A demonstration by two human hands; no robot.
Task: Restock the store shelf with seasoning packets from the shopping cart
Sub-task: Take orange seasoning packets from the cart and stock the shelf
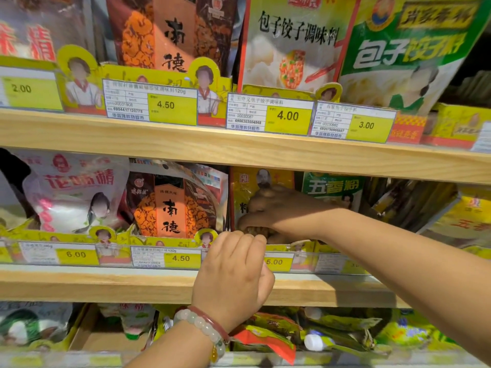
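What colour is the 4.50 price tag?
Yellow, on the 4.50 price tag, seen in the head view.

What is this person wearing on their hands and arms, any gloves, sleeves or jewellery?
No gloves and no sleeves show: both forearms are bare as far as the picture reaches. The left hand has two bracelets at its wrist: a string of pale, milky round beads and a thin dark red bangle beside it. A small amber charm hangs below them. The right hand shows no ring, watch or bracelet.

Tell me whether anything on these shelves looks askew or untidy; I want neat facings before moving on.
Yes. On the bottom shelf, the yellow-green packets lie flat and jumbled, not upright. On the middle shelf, the packets right of the five-spice packet lean sideways. The upper rows stand straight.
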